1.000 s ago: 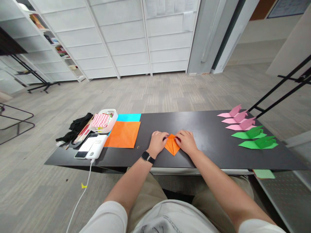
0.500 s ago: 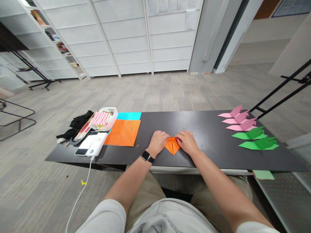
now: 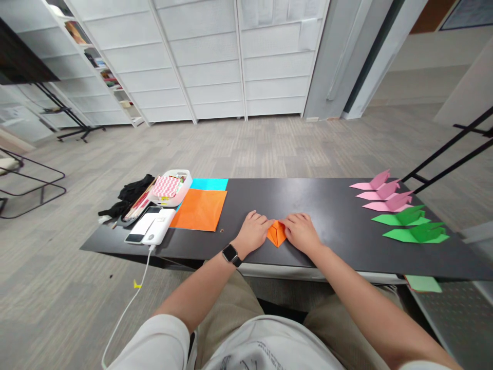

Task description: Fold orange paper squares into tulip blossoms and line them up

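A small piece of folded orange paper (image 3: 277, 235) lies on the dark table in front of me, its point toward my body and a crease down the middle. My left hand (image 3: 253, 229), below a black smartwatch (image 3: 230, 253), is closed on the paper's upper left edge. On the opposite side my right hand (image 3: 301, 232) grips the upper right edge with thumb and forefinger. The hands cover both side corners of the paper. Left of them lies a stack of flat orange paper (image 3: 200, 210), with blue paper (image 3: 210, 184) showing behind it.
Folded pink birds (image 3: 389, 204) and green birds (image 3: 416, 234) stand in a row at the table's right. At the left are a white basket (image 3: 185, 187), a phone (image 3: 142, 228), a white power bank (image 3: 158, 227) with a cable, and black cloth (image 3: 134, 187). Light green paper (image 3: 423, 283) sits below the table's edge.
My fingers have shifted along the top of the orange paper, which now looks narrower between them with its upper flaps drawn inward. The whole view has turned slightly.
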The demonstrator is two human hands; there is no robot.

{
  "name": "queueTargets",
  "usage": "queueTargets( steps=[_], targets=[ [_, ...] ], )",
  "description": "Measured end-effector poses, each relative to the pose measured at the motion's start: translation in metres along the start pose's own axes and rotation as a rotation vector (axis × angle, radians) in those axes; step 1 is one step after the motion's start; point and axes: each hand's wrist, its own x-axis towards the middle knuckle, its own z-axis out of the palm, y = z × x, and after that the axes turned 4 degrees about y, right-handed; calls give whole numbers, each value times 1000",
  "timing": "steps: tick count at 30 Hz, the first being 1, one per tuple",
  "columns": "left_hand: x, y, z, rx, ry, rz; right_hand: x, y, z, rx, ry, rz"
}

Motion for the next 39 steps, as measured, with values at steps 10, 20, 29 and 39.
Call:
queueTargets(
  steps=[10,20,29,39],
  targets=[
    [-6,2,14,-58,24,109,-3,-17,-1,-59,-30,-57],
    [-11,7,15,-54,64,79,-2,-25,-1,-39,-38,-43],
    [-13,7,15,-42,85,62,-14,9,1,-45,50,-14],
    [-13,7,15,-35,74,64,-10,1,10,70,167,32]
  ],
)
